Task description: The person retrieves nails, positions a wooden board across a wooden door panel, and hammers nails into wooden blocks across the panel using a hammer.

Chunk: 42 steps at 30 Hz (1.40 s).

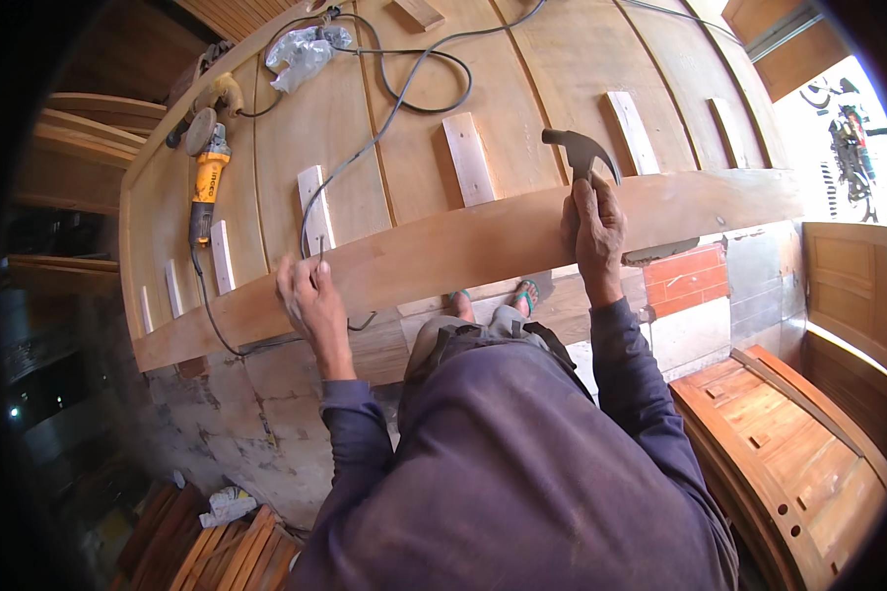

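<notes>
My right hand (598, 231) is wrapped round a claw hammer (579, 150), held above the long wooden board (463, 251) that runs along the near edge of a large panelled wooden piece (414, 148). My left hand (313, 303) rests at the left part of that board, thumb and fingers pinching a thin nail (321, 246) that points up. Just beyond the left fingers lies a pale wooden strip (310, 197) on the panel, one of several such strips. A second strip (469, 163) lies farther right, with small dark marks on it.
A yellow angle grinder (208, 177) lies on the panel at the left, its black cord (419, 69) looping across. Clear plastic (307, 57) sits at the far side. Stacked wooden door panels (788, 443) stand at lower right; wooden pieces (227, 557) lie at lower left.
</notes>
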Each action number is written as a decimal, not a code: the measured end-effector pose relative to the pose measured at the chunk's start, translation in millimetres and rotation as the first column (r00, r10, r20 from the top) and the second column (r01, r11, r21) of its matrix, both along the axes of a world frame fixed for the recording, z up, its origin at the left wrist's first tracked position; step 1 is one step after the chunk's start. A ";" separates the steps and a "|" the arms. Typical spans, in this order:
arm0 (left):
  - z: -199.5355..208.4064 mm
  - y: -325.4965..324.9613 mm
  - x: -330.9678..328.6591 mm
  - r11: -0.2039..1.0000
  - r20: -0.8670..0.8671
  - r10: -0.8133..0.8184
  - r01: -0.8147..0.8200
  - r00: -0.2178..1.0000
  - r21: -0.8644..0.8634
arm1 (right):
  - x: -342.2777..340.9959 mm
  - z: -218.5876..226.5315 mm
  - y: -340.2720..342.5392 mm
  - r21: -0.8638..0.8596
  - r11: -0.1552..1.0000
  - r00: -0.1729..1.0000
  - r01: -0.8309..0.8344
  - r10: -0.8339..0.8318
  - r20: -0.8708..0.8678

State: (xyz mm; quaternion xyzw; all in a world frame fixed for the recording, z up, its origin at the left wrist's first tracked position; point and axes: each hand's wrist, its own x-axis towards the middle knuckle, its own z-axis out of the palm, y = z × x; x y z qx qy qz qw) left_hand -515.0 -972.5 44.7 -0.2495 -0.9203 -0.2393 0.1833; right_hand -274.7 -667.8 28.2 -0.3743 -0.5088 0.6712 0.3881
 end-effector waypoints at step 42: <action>34.5 119.1 109.7 0.574 0.558 -0.766 0.729 0.318 0.373 | -2.8 0.9 3.2 -0.078 0.958 0.935 0.278 -0.288 -0.206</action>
